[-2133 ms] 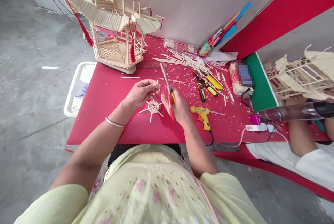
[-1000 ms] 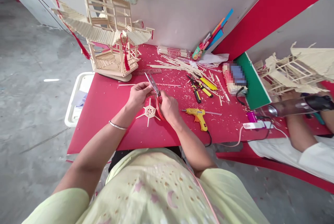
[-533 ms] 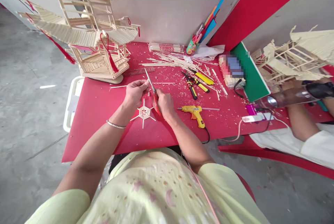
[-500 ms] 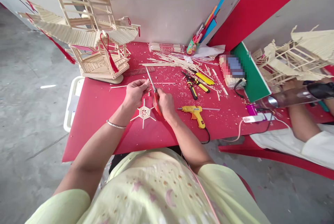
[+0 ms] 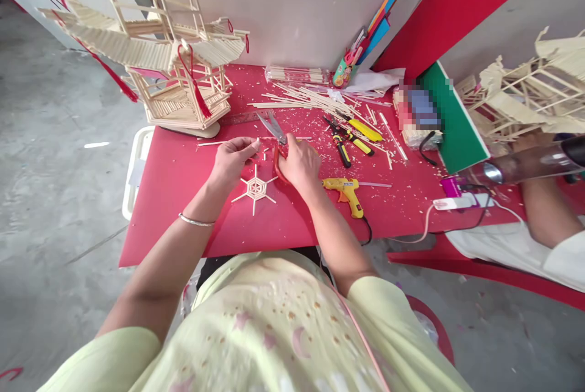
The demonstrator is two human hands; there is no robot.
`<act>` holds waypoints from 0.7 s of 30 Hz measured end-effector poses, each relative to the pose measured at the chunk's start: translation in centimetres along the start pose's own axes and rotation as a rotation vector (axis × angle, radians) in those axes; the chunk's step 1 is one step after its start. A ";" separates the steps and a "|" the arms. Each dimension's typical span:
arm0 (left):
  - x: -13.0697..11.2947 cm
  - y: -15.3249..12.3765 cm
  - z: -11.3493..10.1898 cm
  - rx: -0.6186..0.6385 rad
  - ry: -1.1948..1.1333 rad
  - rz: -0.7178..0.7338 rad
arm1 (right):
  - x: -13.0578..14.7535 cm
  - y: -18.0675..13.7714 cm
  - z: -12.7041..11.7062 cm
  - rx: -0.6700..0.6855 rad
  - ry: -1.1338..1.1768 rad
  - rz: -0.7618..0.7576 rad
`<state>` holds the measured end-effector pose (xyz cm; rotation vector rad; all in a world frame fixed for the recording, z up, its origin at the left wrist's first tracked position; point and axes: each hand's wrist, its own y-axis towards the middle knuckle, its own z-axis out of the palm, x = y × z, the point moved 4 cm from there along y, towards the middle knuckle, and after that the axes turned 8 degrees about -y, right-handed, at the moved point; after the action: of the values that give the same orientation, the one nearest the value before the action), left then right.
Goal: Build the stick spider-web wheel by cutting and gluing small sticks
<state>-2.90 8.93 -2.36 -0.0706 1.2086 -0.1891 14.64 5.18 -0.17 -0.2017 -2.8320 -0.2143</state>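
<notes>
My right hand (image 5: 298, 163) grips the red handles of a pair of scissors (image 5: 274, 130) low over the red table (image 5: 183, 178), blades open and pointing up-left. My left hand (image 5: 232, 159) is closed in a pinch on a tiny wooden stick piece right beside the blades. Just below both hands a small hexagonal web of thin sticks (image 5: 256, 188) lies flat on the table, untouched.
A tall stick pagoda model (image 5: 159, 50) with red tassels stands at the back left. A yellow glue gun (image 5: 346, 191), pliers (image 5: 340, 147), a yellow cutter (image 5: 364, 130) and loose sticks (image 5: 311, 99) lie to the right. Another person's arm (image 5: 543, 221) works on a second model (image 5: 530, 99). A white tray (image 5: 133, 166) sits at the left edge.
My right hand has lowered the scissors toward the table and their blades have opened. My left hand stays pinched beside them. The camera view shifted slightly.
</notes>
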 end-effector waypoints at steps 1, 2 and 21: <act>-0.2 -0.4 -0.6 -0.003 0.025 -0.006 | -0.3 0.7 0.2 -0.015 -0.031 0.013; -0.3 -0.9 -1.2 -0.003 0.047 -0.016 | -0.5 1.3 0.4 -0.018 -0.057 0.024; 0.4 -6.6 -6.0 -0.013 0.621 -0.175 | -14.6 -13.7 -4.8 -0.098 -0.149 0.348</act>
<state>-9.05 2.62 -3.79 -0.1350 1.8244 -0.3741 27.60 -10.71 -1.75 -0.7524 -2.8709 -0.2699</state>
